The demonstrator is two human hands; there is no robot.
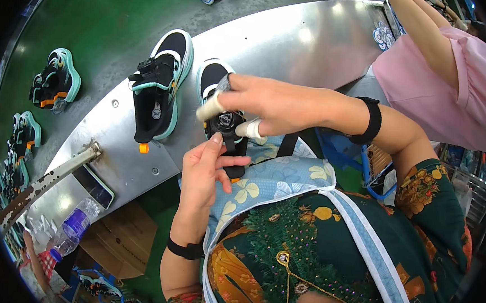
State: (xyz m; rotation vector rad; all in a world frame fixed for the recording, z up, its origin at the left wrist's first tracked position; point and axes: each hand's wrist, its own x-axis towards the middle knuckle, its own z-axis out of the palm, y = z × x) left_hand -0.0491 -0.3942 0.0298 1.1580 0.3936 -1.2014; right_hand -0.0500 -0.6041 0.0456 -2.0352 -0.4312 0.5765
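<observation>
With fingers of the left hand (199,168) pinching the shoe (238,149) across the near edge of the desk (278,44), and the right hand (274,102) straddling its dial (226,118), grip unclear, I'd work squarely.

From my end this looks like a shoe factory; I see matching sneakers (160,84) spread over a metal table (284,42) and a green surface (118,7); another person in pink (450,87) is alongside.
</observation>
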